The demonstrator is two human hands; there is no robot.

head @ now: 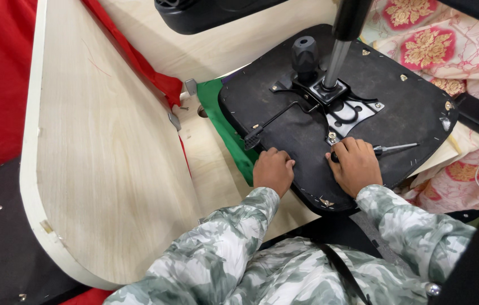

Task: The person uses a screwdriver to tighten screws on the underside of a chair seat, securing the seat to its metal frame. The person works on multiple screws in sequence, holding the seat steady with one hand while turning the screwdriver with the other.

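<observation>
1. Right hand [356, 165] is closed around a screwdriver [389, 149]; the handle is mostly hidden, the thin metal shaft pokes out past the fist.
2. Left hand [273, 169] is curled, empty, knuckles resting on the seat base [409, 107].
3. Seat base: black, fuzzy, rounded, lying underside up, with a metal bracket [344, 110] at its centre.
4. Pale wood panel [98, 141] left of the seat base; floral cloth [437, 45] right of it.

Bright even indoor light, soft shadows, sharp focus, slight wide-angle bend at edges
</observation>
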